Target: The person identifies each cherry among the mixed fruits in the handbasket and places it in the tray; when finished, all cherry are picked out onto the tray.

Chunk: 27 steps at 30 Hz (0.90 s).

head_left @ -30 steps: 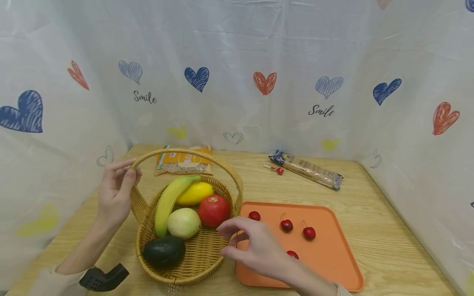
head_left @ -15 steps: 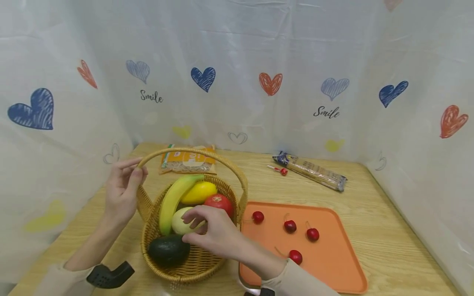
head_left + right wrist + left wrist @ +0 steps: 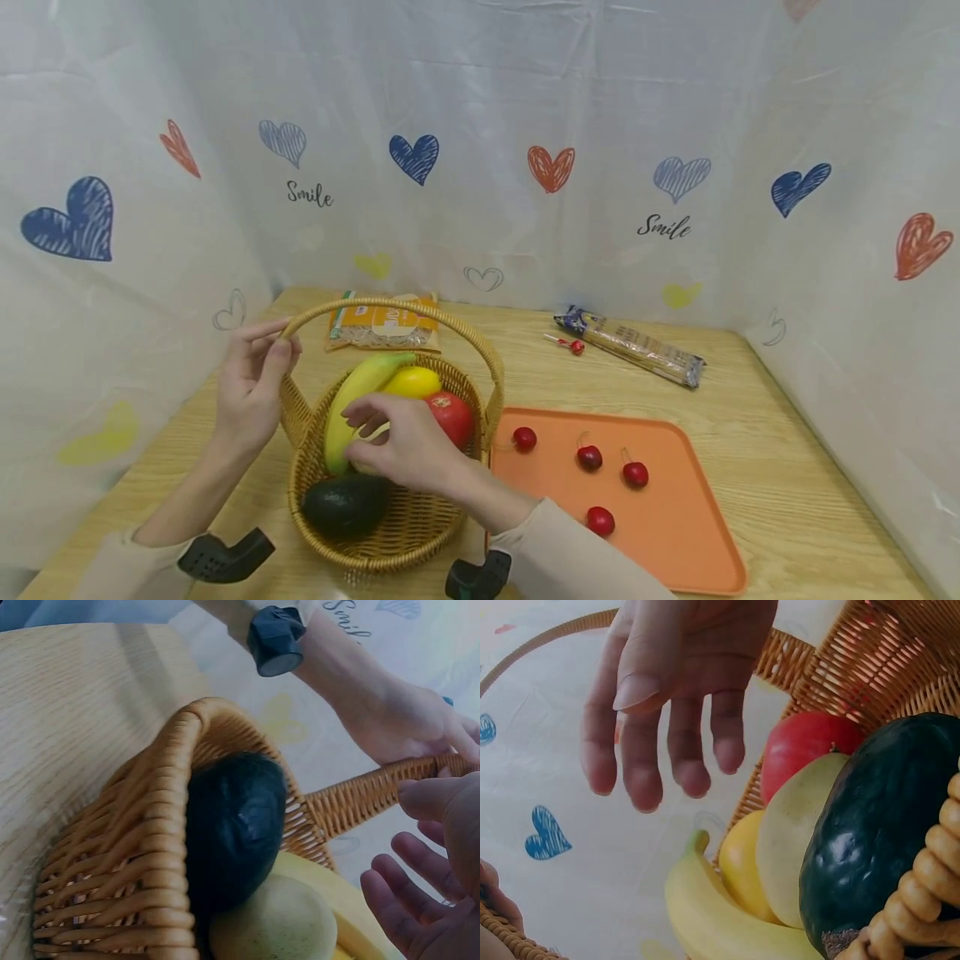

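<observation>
My left hand grips the left side of the arched handle of a wicker basket. Over the fruit hovers my right hand; in the left wrist view its fingers hang loosely bent with nothing between them. Inside the basket lie a banana, a yellow lemon-shaped fruit, a red pomegranate, a dark green avocado and a pale green round fruit. From the head view, my right hand mostly hides the pale fruit.
An orange tray with several cherries lies right of the basket. Behind it are a lollipop and a long noodle-like packet. An orange-and-clear food bag sits behind the handle. A heart-printed curtain surrounds the wooden table.
My right hand has moved left from the basket's right rim to above the fruit in its middle. My left hand keeps its grip on the handle. The head view has shifted slightly.
</observation>
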### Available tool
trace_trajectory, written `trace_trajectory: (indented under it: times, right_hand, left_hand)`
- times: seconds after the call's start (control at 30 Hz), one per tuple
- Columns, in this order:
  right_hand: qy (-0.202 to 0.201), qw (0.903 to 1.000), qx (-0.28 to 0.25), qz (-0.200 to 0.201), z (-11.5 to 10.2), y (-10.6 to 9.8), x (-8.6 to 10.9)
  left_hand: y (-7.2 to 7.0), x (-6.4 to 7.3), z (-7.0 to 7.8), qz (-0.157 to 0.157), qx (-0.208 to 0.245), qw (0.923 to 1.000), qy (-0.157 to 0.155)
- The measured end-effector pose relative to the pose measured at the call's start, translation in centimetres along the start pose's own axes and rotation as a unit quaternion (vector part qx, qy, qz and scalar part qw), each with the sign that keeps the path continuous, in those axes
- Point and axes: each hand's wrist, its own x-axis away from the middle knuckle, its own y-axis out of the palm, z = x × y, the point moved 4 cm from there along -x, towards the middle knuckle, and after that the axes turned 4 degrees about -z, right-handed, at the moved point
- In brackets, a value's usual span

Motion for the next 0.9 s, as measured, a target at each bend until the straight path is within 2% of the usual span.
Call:
trace_trajectory:
  times: [0.27,0.5,0.73,0.83,0.9]
  right_hand:
    - [0.012,0.9996,-0.018,0.017,0.2,-0.4,-0.5]
    - [0.007,0.9996,-0.001,0.028,0.3,-0.7,-0.5]
    - [0.037,0.996,-0.004,0.081,0.3,-1.5,-0.7]
    - [0.028,0.9953,-0.013,0.092,0.3,-1.0,-1.2]
    - [0.007,0.9972,0.001,0.075,1.1,0.1,-1.8]
  left_hand:
    - [0.0,0.1,0.4,-0.004,-0.013,0.9999,0.008]
    - [0.7,-0.6,0.1,-0.004,-0.014,0.9999,0.003]
    - [1.0,-0.9,-0.5,-0.009,-0.01,0.9999,0.0]
    - [0.6,-0.6,-0.3,-0.004,-0.015,0.9999,-0.003]
    - [0.3,-0.4,-0.1,-0.002,-0.018,0.9998,-0.004]
